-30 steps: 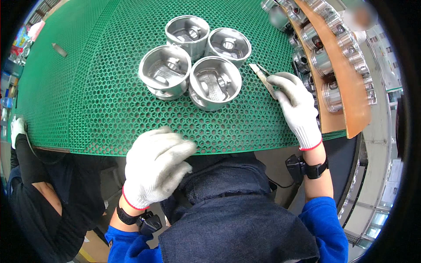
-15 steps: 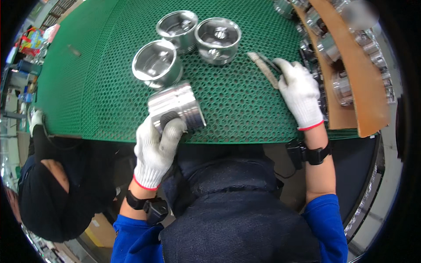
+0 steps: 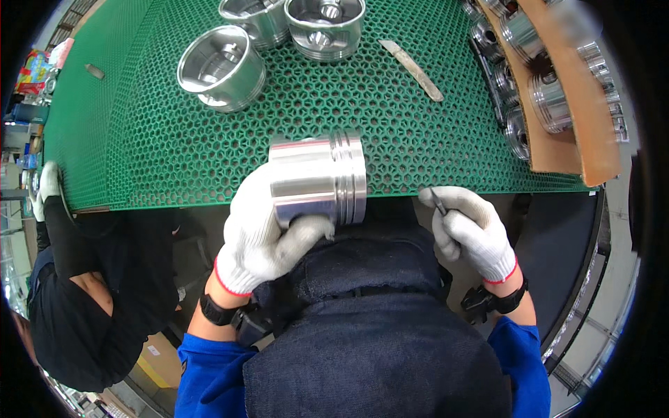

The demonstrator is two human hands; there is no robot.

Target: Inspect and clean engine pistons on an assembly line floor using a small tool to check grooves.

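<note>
My left hand (image 3: 252,226), in a white knit glove, grips a shiny metal piston (image 3: 317,174) on its side at the table's near edge. The piston's ring grooves face right. Closed in a pinch, my gloved right hand (image 3: 470,230) holds a slim dark tool (image 3: 438,202) just off the same edge, apart from the piston. Most of the tool is hidden by the fingers. Farther back, an open-topped piston (image 3: 223,76) stands to the left, beside a second piston (image 3: 259,24) and a third piston (image 3: 325,35). A pale, worn blade-like strip (image 3: 412,70) lies right of them.
On the right, brown cardboard dividers (image 3: 575,104) separate rows of more pistons (image 3: 550,101). The table has a green perforated mat (image 3: 167,150). A small tool (image 3: 95,71) lies far left. A co-worker in dark clothing (image 3: 104,299) sits at the left, a gloved hand (image 3: 49,180) at the table.
My right hand has lifted the slim dark tool from beside the pale strip and drawn it back toward me. The piston in my left hand has turned, its grooved end now facing right.
</note>
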